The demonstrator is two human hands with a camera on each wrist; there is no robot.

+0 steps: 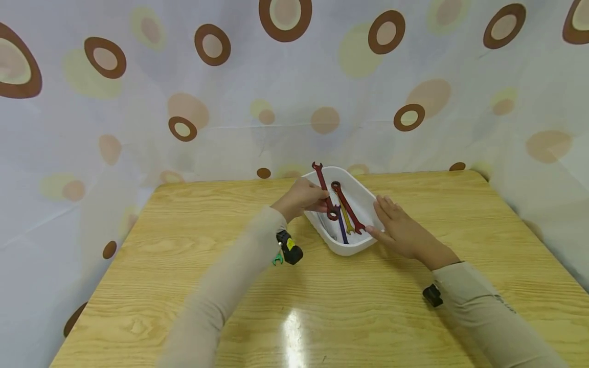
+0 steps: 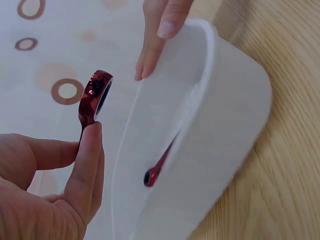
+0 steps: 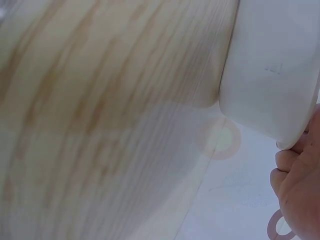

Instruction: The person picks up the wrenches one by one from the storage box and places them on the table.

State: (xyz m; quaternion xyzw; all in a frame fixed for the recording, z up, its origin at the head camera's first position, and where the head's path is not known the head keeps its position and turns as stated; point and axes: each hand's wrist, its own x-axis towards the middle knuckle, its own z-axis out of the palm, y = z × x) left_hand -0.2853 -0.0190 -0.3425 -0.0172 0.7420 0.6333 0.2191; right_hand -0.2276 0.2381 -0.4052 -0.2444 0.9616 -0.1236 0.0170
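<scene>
A person's left hand [image 1: 303, 198] pinches a red combination wrench [image 1: 321, 180] between thumb and fingers, raised over a white plastic basin [image 1: 344, 250]. The right hand [image 1: 401, 231] rests at the basin's right rim, fingers extended, thumb apart from them. Inside the basin lie another red wrench [image 1: 348, 205], a yellow wrench [image 1: 350, 228] and a purple wrench [image 1: 342, 229]. A green open-ended wrench [image 1: 277, 259], partly hidden, lies on the wood-grain surface [image 1: 368, 312] near the left wrist.
</scene>
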